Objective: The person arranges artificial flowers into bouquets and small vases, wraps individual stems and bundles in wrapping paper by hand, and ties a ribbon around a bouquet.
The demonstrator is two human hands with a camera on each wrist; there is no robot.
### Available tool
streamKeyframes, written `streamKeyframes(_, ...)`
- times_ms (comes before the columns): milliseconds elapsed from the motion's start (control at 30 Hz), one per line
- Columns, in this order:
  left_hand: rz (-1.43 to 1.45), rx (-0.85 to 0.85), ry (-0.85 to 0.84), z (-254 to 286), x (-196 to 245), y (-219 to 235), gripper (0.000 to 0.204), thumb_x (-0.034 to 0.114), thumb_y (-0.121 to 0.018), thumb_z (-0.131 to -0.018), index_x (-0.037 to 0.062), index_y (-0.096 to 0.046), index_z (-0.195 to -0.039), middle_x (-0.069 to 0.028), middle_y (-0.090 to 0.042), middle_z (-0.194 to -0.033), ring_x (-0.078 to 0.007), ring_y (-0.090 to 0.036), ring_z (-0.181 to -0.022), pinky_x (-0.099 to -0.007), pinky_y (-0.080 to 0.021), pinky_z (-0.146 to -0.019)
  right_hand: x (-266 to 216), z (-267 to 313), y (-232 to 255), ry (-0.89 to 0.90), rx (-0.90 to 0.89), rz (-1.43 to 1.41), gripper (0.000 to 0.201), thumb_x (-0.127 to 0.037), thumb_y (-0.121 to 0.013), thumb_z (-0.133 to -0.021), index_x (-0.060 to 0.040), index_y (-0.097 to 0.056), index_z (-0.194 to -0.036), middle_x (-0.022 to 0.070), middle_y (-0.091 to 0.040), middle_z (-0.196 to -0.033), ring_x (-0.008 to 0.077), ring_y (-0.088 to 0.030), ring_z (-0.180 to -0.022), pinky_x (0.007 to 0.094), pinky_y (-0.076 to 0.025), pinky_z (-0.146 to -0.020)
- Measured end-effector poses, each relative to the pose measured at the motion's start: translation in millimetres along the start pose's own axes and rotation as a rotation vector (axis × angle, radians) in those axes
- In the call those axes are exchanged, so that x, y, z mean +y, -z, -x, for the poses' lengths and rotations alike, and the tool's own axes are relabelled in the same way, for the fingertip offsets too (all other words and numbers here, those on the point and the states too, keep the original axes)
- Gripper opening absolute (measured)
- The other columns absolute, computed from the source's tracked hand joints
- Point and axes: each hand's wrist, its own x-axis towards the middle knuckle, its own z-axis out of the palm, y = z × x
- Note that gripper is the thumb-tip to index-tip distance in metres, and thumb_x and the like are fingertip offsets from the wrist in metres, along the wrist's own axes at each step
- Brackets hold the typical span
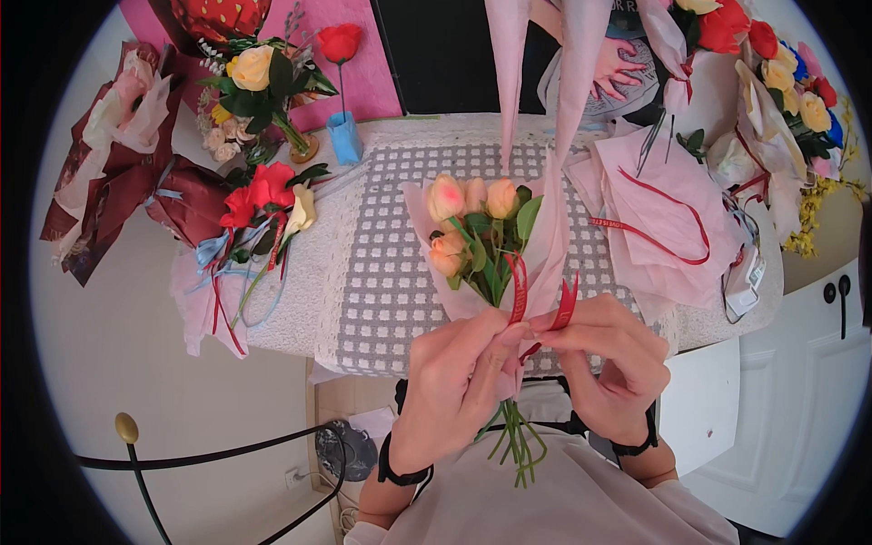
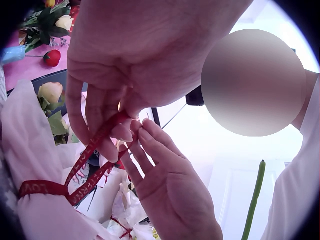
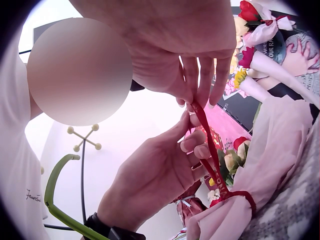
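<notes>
A bouquet of peach flowers [image 1: 500, 198] in pink wrapping [image 1: 545, 272] lies on the checked cloth, its green stems [image 1: 518, 440] pointing toward the person. Red printed ribbon [image 1: 520, 289] circles the wrapping's narrow waist; in the left wrist view the ribbon [image 2: 45, 187] crosses there, and two lengths run up to the fingers. The left hand [image 1: 459, 381] pinches ribbon between thumb and fingers. Close beside it, the right hand [image 1: 613, 363] pinches ribbon too, fingertips nearly meeting the left's. In the right wrist view the ribbon [image 3: 215, 172] stretches between the wrapping and the hands.
Checked cloth [image 1: 381, 272] covers the table's middle. Pink wrapping sheets [image 1: 654, 218] with a loose red ribbon lie right. Red flowers [image 1: 263, 195] and a dark red wrapped bouquet [image 1: 186, 195] are left. A blue holder with a red rose [image 1: 340, 44] stands behind; more bouquets [image 1: 813, 109] sit far right.
</notes>
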Motion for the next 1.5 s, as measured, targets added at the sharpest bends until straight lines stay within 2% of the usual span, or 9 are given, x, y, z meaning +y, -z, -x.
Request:
streamKeyframes(267,0.000,-0.015,-0.005,-0.1,-4.1,1.7,0.011,0.001,-0.059,-0.103,-0.0040,-0.067,-0.098,-0.0122,-0.061,-0.066,-0.0247,-0.062,-0.057,-0.0346,-0.047,-0.054,-0.5,-0.3,1.4,-0.011,0.003,-0.004,0.032,0.022,-0.070,-0.075,0.0047,-0.075,-0.102,0.0164,-0.077,-0.098,0.0259,-0.074,-0.083,0.0336,-0.058,-0.068)
streamKeyframes(533,0.263,0.140,0.199,15.9,-28.6,10.9,0.028,0.007,-0.050,-0.111,-0.0065,-0.065,-0.092,-0.0069,-0.064,-0.071,-0.0113,-0.060,-0.060,-0.0277,-0.048,-0.056,22.6,22.9,22.0,-0.454,0.007,-0.539,0.025,0.019,-0.049,-0.098,0.0057,-0.069,-0.106,0.0161,-0.064,-0.109,0.0190,-0.069,-0.082,0.0305,-0.056,-0.078)
streamKeyframes(767,0.270,0.182,0.288,29.9,-49.2,10.6,0.034,0.020,-0.046,-0.115,-0.0043,-0.063,-0.099,-0.0062,-0.059,-0.073,-0.0150,-0.063,-0.066,-0.0279,-0.050,-0.064,39.8,33.4,21.4,-0.554,0.037,-0.274,0.018,0.016,-0.057,-0.096,0.0055,-0.069,-0.104,0.0157,-0.066,-0.104,0.0171,-0.068,-0.081,0.0295,-0.055,-0.075)
streamKeyframes(933,-0.425,0.523,0.157,31.5,-46.0,-4.6,0.018,0.011,-0.065,-0.103,-0.0042,-0.059,-0.093,-0.0064,-0.057,-0.078,-0.0167,-0.058,-0.082,-0.0305,-0.046,-0.074,33.4,29.4,8.3,-0.431,-0.043,0.229,0.026,0.010,-0.068,-0.091,0.0028,-0.067,-0.116,0.0199,-0.061,-0.120,0.0266,-0.066,-0.098,0.0371,-0.054,-0.085)
streamKeyframes(1033,-0.404,0.607,0.265,45.1,-41.0,-9.9,0.021,0.012,-0.076,-0.092,0.0019,-0.060,-0.082,-0.0037,-0.047,-0.068,-0.0253,-0.049,-0.073,-0.0391,-0.038,-0.079,26.7,35.4,-1.8,-0.400,0.007,0.422,0.034,0.006,-0.074,-0.088,0.0012,-0.065,-0.120,0.0205,-0.055,-0.130,0.0323,-0.062,-0.106,0.0432,-0.050,-0.094)
streamKeyframes(1100,-0.491,0.461,0.223,51.2,-41.3,-6.4,0.024,0.014,-0.077,-0.091,0.0041,-0.058,-0.079,-0.0031,-0.047,-0.067,-0.0241,-0.047,-0.070,-0.0387,-0.035,-0.076,23.5,46.0,-5.4,-0.426,0.059,0.432,0.036,0.004,-0.076,-0.087,0.0006,-0.063,-0.120,0.0201,-0.052,-0.133,0.0343,-0.060,-0.108,0.0459,-0.048,-0.098)
streamKeyframes(1200,-0.555,0.291,0.164,51.5,-40.9,-7.0,0.028,0.018,-0.078,-0.090,0.0085,-0.057,-0.075,-0.0015,-0.048,-0.066,-0.0214,-0.045,-0.066,-0.0382,-0.029,-0.070,18.3,60.8,2.4,-0.447,0.197,0.497,0.022,0.000,-0.078,-0.086,0.0003,-0.064,-0.102,0.0168,-0.058,-0.113,0.0336,-0.059,-0.095,0.0455,-0.045,-0.089)
streamKeyframes(1367,-0.489,0.176,0.145,41.9,-34.9,-13.3,0.025,0.012,-0.077,-0.090,0.0079,-0.058,-0.074,-0.0002,-0.050,-0.064,-0.0209,-0.047,-0.063,-0.0385,-0.030,-0.071,4.8,67.7,8.2,-0.438,-0.186,0.513,0.022,-0.011,-0.084,-0.082,-0.0055,-0.065,-0.074,0.0043,-0.053,-0.075,0.0252,-0.051,-0.073,0.0393,-0.032,-0.070)
streamKeyframes(1500,-0.465,0.208,0.134,43.1,-37.7,-19.9,0.023,0.007,-0.077,-0.090,0.0070,-0.057,-0.078,-0.0013,-0.053,-0.067,-0.0209,-0.049,-0.064,-0.0381,-0.031,-0.071,0.6,61.9,-4.2,-0.522,-0.162,0.436,0.019,-0.013,-0.086,-0.080,-0.0077,-0.069,-0.075,0.0014,-0.055,-0.073,0.0210,-0.052,-0.069,0.0370,-0.032,-0.071)
